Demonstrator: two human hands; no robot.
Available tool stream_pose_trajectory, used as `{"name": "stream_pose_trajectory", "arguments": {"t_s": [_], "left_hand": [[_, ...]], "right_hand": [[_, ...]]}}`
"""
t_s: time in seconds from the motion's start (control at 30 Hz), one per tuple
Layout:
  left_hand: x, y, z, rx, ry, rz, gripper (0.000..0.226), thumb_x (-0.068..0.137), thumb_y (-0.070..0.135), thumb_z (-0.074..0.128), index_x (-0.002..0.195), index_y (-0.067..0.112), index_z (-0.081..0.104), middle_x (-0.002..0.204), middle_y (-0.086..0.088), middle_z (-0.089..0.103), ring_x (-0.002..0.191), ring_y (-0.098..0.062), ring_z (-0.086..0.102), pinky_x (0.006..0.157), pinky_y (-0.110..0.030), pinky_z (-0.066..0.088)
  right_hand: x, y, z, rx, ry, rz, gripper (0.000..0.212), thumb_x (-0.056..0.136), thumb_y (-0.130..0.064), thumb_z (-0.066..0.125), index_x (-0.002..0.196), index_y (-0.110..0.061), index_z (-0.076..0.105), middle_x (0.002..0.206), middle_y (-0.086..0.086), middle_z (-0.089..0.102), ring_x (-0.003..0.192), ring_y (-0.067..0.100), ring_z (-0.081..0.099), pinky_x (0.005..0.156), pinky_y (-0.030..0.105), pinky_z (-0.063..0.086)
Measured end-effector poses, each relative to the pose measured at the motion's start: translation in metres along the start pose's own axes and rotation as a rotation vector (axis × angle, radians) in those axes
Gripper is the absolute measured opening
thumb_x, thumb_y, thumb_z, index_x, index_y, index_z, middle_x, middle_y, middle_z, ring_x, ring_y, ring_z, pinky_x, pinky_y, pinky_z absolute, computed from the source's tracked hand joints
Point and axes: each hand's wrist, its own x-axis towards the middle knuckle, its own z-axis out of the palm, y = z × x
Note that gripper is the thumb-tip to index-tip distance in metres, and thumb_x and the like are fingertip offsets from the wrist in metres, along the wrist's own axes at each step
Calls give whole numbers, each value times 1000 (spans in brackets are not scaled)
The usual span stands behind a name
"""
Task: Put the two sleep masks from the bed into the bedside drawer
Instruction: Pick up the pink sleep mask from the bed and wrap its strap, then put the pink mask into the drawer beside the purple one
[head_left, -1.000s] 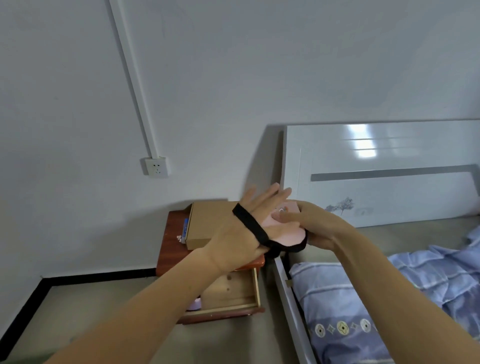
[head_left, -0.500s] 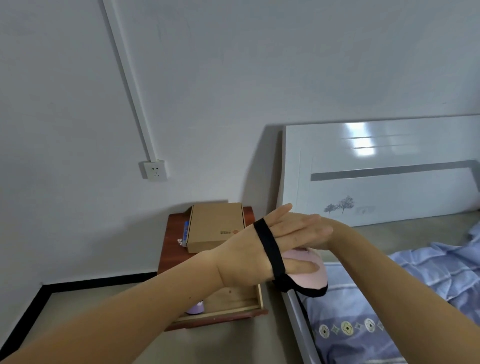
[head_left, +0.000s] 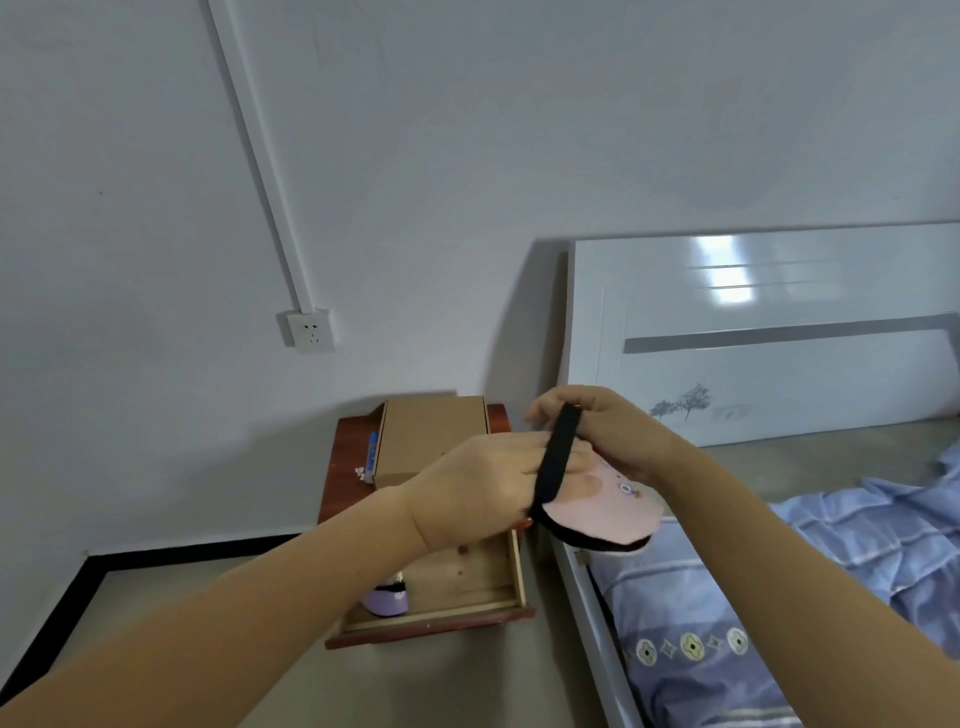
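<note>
A pink sleep mask (head_left: 608, 512) with a black edge and a black elastic strap hangs in the air between the nightstand and the bed. My left hand (head_left: 483, 483) grips the mask at its left end, with the strap running over its fingers. My right hand (head_left: 608, 431) pinches the top of the strap and pulls it upward. Below them the bedside drawer (head_left: 467, 577) stands pulled out. A purple sleep mask (head_left: 387, 600) lies in its front left corner, partly hidden by my left forearm.
A cardboard box (head_left: 431, 441) and a blue pen (head_left: 371, 457) sit on the red-brown nightstand (head_left: 343, 467). The white bed frame (head_left: 587, 587) and headboard (head_left: 753, 332) stand right of it, with a blue quilt (head_left: 753, 597) on the mattress. A wall socket (head_left: 310, 331) is above left.
My left hand's fingers have closed from a flat spread. My right hand has come out from under and now lifts the strap off the left hand. The mask's pink face shows more.
</note>
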Motion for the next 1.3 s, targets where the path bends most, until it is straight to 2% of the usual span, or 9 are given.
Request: {"name": "stream_pose_trajectory", "arguments": {"t_s": [0.13,0.3,0.47,0.57,0.67,0.8,0.9,1.07,1.3], "left_hand": [[-11,-13,1,-80,112,17,25,81,1,64,104,-9,66,110,-24,68,105,-33,65,87,-43,57],[-19,-18,13,-57,269,-42,29,98,10,40,114,-5,59,119,-20,62,114,-30,60,100,-36,49],[-31,-32,31,-13,176,-78,28,94,3,44,109,7,68,130,-18,57,130,-34,42,110,-45,36],[-35,-34,39,-166,114,-321,30,94,18,49,120,21,63,143,-14,45,137,-29,35,113,-47,31],[-44,-33,49,-288,177,-455,42,94,5,30,123,15,59,145,-10,40,138,-18,33,116,-29,28],[-61,-29,76,-1081,370,-1211,31,98,24,41,127,32,49,121,5,62,106,-5,61,85,-28,54],[-94,-21,116,-1444,252,-1508,23,92,24,55,109,10,59,98,-3,68,81,-11,68,66,-29,59],[-149,-21,186,-1202,211,-1777,6,89,10,60,93,7,61,77,2,64,69,-10,59,53,-13,50],[-215,-70,274,-1333,-344,-1818,24,86,9,60,109,6,62,98,-12,64,84,-23,56,66,-33,44]], "right_hand": [[0,24,0,139,88,94,31,97,-25,45,83,-16,72,91,19,56,85,30,43,75,41,32],[1,38,1,121,184,61,30,91,-9,48,80,-23,73,81,7,70,74,25,63,65,34,50],[-7,46,-18,511,-274,93,32,83,-9,63,115,-12,66,102,7,74,90,20,70,72,29,57],[-6,42,-29,573,-394,138,43,84,-24,66,123,-7,60,110,12,71,97,24,69,80,37,57],[7,49,-14,259,-236,176,28,88,-20,61,113,-8,64,100,7,74,93,22,69,82,37,57],[24,75,20,169,-33,249,14,92,-12,55,99,-12,67,88,1,74,81,13,72,69,27,59],[34,117,47,166,19,395,12,92,-9,53,94,-9,65,90,8,68,82,17,67,72,31,60],[46,203,93,-46,-32,655,14,89,-16,59,77,-19,63,73,-2,62,59,4,56,48,11,45],[93,308,149,-136,47,930,12,89,-16,56,97,-13,64,74,1,59,60,14,51,50,21,42]]}}
